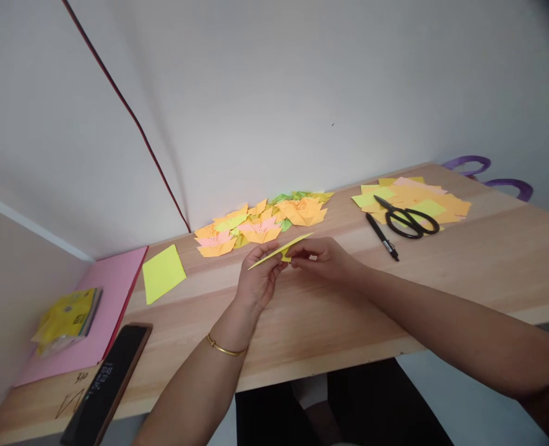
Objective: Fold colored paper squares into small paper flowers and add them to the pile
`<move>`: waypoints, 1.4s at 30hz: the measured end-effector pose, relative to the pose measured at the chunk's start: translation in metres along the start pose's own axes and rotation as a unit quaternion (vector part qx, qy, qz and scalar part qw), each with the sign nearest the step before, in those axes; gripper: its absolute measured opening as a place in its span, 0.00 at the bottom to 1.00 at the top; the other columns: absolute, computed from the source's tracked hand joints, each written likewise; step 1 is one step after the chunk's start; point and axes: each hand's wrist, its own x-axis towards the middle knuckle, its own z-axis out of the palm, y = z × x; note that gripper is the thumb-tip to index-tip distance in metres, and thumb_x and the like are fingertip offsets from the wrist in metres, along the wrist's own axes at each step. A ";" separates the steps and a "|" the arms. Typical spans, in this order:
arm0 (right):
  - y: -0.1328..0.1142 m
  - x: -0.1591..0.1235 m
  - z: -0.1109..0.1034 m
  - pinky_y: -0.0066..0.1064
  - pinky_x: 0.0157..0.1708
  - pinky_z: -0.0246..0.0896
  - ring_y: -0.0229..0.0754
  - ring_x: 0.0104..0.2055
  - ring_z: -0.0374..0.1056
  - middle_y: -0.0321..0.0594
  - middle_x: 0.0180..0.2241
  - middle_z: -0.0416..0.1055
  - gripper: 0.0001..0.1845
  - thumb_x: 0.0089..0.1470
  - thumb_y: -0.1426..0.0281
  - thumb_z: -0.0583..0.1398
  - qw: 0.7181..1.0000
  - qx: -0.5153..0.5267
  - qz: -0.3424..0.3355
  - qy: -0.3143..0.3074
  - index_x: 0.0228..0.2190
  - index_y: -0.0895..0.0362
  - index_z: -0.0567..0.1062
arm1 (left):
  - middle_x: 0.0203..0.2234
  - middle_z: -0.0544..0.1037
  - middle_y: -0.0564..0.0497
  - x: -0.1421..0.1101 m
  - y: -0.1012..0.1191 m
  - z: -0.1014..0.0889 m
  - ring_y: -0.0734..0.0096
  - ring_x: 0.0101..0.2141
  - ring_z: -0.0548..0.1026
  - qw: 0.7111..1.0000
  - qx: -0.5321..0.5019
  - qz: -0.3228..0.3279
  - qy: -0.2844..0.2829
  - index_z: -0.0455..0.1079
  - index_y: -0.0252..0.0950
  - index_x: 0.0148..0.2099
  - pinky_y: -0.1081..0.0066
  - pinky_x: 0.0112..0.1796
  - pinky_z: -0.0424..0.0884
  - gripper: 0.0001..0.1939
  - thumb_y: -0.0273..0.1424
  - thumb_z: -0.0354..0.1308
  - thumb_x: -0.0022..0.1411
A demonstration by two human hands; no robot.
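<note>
In the frame's centre we grip yellow paper [281, 250] with left hand [258, 279] and right hand [325, 257] pinched shut on it — uneven finger pressure might crease it crookedly.

The held paper [282, 249] is yellow, the scissors [396, 210] black, the tabletop [320, 325] streaked pale brown.
</note>
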 end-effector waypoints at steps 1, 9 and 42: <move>0.001 0.000 0.000 0.28 0.31 0.62 0.37 0.30 0.68 0.37 0.28 0.74 0.07 0.48 0.69 0.60 1.000 0.006 0.003 -0.005 0.31 0.56 0.76 | 0.29 0.74 0.51 0.000 0.000 0.000 0.75 0.29 0.74 1.000 0.002 0.004 0.001 0.69 0.32 0.38 0.72 0.35 0.69 0.16 0.25 0.66 0.44; -0.001 0.001 -0.002 0.30 0.35 0.64 0.38 0.34 0.70 0.39 0.31 0.75 0.09 0.50 0.65 0.59 0.997 0.062 0.007 -0.049 0.32 0.58 0.75 | 0.31 0.75 0.51 -0.006 0.003 0.004 0.74 0.28 0.74 1.000 0.019 -0.014 -0.020 0.66 0.35 0.43 0.69 0.34 0.68 0.23 0.24 0.65 0.42; 0.005 0.002 0.012 0.25 0.23 0.54 0.32 0.24 0.60 0.31 0.23 0.64 0.08 0.44 0.71 0.60 0.983 0.163 0.089 -0.006 0.26 0.56 0.63 | 0.25 0.73 0.52 -0.010 0.002 0.012 0.77 0.27 0.70 0.995 0.093 0.012 -0.018 0.68 0.32 0.35 0.74 0.33 0.65 0.16 0.21 0.63 0.40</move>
